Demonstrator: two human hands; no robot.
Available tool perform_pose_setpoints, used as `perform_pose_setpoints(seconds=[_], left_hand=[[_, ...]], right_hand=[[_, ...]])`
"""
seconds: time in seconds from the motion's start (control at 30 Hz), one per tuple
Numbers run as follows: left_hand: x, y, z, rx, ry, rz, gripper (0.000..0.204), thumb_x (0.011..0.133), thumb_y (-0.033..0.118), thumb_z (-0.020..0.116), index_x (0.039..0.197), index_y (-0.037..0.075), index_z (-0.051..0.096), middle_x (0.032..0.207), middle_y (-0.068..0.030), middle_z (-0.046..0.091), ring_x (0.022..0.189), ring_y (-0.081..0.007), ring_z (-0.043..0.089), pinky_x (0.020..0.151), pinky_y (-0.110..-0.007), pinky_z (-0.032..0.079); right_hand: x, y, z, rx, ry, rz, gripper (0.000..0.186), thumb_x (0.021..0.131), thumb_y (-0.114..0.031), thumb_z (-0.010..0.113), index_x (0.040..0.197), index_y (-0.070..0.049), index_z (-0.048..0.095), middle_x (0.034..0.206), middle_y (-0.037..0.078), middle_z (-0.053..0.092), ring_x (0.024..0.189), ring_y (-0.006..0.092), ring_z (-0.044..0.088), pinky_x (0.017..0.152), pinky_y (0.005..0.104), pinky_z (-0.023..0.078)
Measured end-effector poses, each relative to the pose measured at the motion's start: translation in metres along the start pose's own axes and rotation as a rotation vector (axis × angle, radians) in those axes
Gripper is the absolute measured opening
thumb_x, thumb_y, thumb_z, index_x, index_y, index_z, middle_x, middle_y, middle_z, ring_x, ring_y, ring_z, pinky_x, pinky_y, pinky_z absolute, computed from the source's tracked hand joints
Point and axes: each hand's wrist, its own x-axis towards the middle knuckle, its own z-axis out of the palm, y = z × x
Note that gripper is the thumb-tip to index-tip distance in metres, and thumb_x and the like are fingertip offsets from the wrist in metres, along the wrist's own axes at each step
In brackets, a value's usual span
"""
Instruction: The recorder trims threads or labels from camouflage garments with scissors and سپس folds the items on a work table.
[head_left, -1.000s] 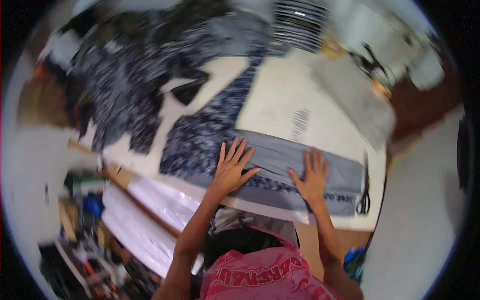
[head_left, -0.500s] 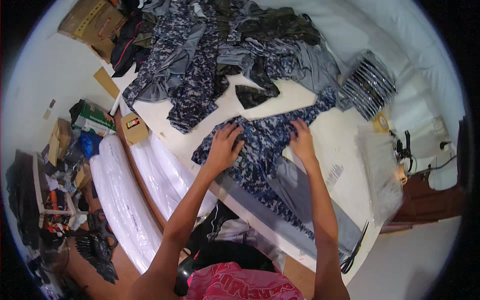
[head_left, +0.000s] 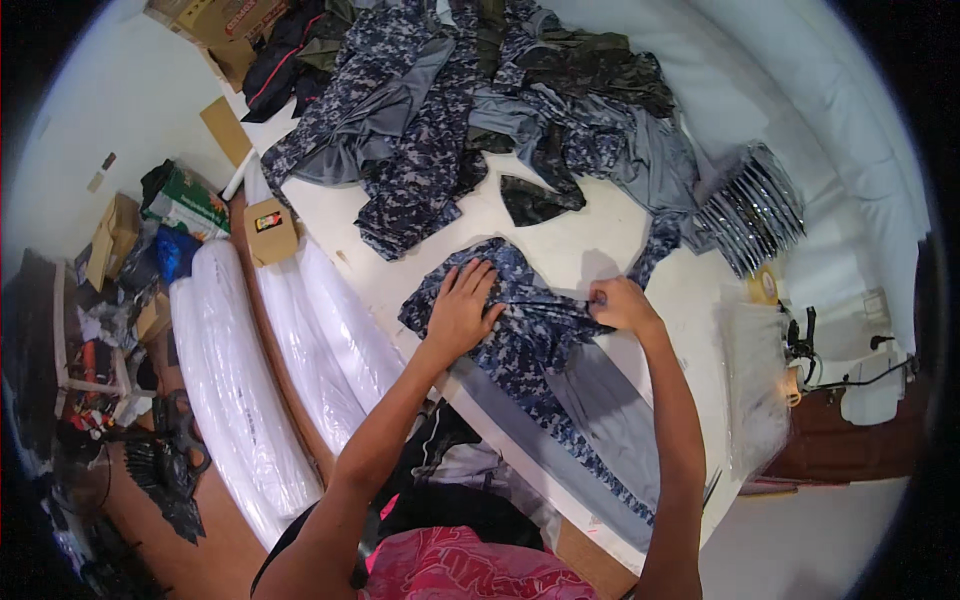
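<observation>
A shirt in blue digital camouflage with grey panels (head_left: 520, 345) lies across the white table in front of me. My left hand (head_left: 462, 310) rests flat on its upper left part, fingers stretched out. To the right, my right hand (head_left: 622, 304) is closed in a pinch on the shirt's cloth, which is drawn into folds between the two hands. One camouflage sleeve (head_left: 657, 248) runs beyond my right hand toward the far right. The grey part (head_left: 605, 395) spreads toward the table's near edge, partly behind my right forearm.
Camouflage garments (head_left: 420, 130) are heaped at the back, with a loose camouflage piece (head_left: 535, 200) before them. Stacked plastic-wrapped packs (head_left: 752, 210) and clear bags (head_left: 752, 390) lie right. Scissors (head_left: 711, 488) show partly by my right forearm. White wrapped rolls (head_left: 245, 380) stand left.
My right hand has gone from spread fingers to a pinch on the shirt and pulled the cloth into folds. My left hand has flattened onto it. The whole view has shifted slightly.
</observation>
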Motion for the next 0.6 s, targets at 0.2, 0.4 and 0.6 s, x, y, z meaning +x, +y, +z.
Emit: perform_pose_setpoints(seconds=[0.2,0.4,0.6], left_hand=[[0.000,-0.001,0.014,0.041,0.001,0.020,0.050,0.092,0.036,0.057,0.129,0.003,0.053,0.140,-0.0127,0.048,0.136,-0.0288,0.037,0.114,-0.045,0.024],[-0.001,-0.009,0.009,0.058,-0.033,0.027,0.051,0.091,0.038,0.057,0.131,0.006,0.052,0.143,-0.0125,0.045,0.137,-0.0294,0.036,0.114,-0.047,0.024],[0.000,-0.018,-0.001,-0.178,0.018,0.025,0.034,0.077,0.007,0.066,0.110,0.004,0.058,0.133,-0.0150,0.052,0.132,-0.0339,0.040,0.111,-0.048,0.029]], right_hand=[[-0.106,0.031,-0.016,0.374,0.024,0.157,0.020,0.073,-0.018,0.076,0.084,-0.003,0.068,0.061,0.003,0.057,0.058,0.0137,0.053,0.057,0.0292,0.043],[-0.195,-0.033,-0.051,0.722,-0.108,0.185,0.023,0.076,-0.007,0.078,0.093,0.000,0.066,0.068,-0.003,0.053,0.063,0.0058,0.045,0.057,0.0228,0.039],[-0.221,-0.146,-0.093,0.793,-0.046,-0.353,0.046,0.072,-0.004,0.079,0.115,-0.004,0.064,0.098,0.010,0.069,0.079,0.0191,0.065,0.074,0.0290,0.051]])
